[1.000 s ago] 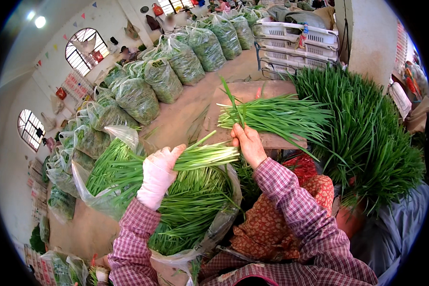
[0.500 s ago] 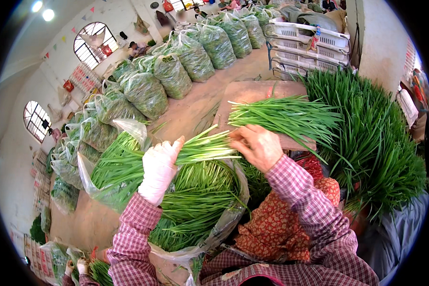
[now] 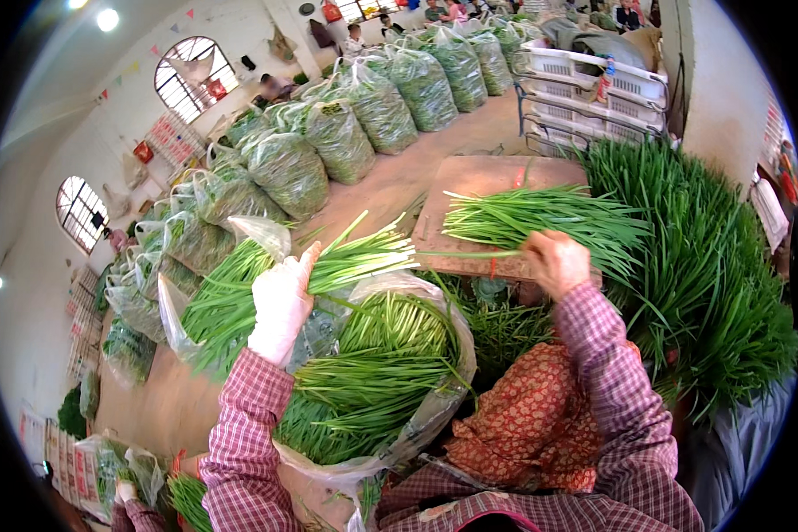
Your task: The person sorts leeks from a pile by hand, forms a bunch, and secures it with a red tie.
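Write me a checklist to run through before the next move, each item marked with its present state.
1. Left hand closed around the held bunch: ok.
2. Held bunch's pale ends level: not ok, uneven.
3. Right hand firm on the thin stalk: cannot tell, blurred.
4. Loose bunch wholly on the board: not ok, overhangs its right edge.
5. Clear bag open: ok, green stalks show inside.
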A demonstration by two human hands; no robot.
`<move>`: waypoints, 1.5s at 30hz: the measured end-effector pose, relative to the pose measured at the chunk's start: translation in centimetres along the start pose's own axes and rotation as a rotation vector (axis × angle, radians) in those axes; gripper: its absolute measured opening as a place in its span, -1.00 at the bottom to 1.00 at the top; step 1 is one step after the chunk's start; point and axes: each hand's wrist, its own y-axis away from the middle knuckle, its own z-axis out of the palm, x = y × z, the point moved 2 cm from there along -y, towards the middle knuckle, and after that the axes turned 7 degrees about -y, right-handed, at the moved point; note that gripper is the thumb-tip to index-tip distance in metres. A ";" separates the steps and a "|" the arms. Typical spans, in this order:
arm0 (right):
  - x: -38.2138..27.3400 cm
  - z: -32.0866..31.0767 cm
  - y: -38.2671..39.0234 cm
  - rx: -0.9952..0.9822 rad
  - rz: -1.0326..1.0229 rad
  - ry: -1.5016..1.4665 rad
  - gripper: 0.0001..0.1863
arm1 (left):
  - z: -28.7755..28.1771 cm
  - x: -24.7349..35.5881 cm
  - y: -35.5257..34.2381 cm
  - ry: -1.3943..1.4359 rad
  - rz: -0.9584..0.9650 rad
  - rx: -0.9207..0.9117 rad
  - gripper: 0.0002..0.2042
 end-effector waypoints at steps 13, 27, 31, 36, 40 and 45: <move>-13.9 0.7 -3.2 0.004 -0.293 -0.548 -0.78 | -2.6 5.4 -3.5 -0.103 0.153 -0.005 -0.44; -4.4 0.8 -4.3 0.025 0.503 -1.776 -0.85 | 1.8 0.3 -2.7 1.468 -0.505 -0.590 -0.54; -0.8 3.5 -1.3 -0.393 0.225 -0.801 -0.62 | 0.1 -0.6 -3.5 1.783 -0.488 -0.734 -0.52; -5.6 3.1 -1.8 -0.352 0.148 -0.958 -0.28 | -2.0 1.3 -4.1 1.982 -0.462 -0.827 -0.46; -9.4 4.3 -3.3 -0.376 0.184 -1.405 -0.06 | -1.6 3.0 -3.6 2.049 -0.350 -0.919 -0.45; -9.6 4.3 -4.3 -0.075 0.189 -1.534 -0.06 | -1.6 5.6 -3.8 2.115 -0.320 -1.009 -0.48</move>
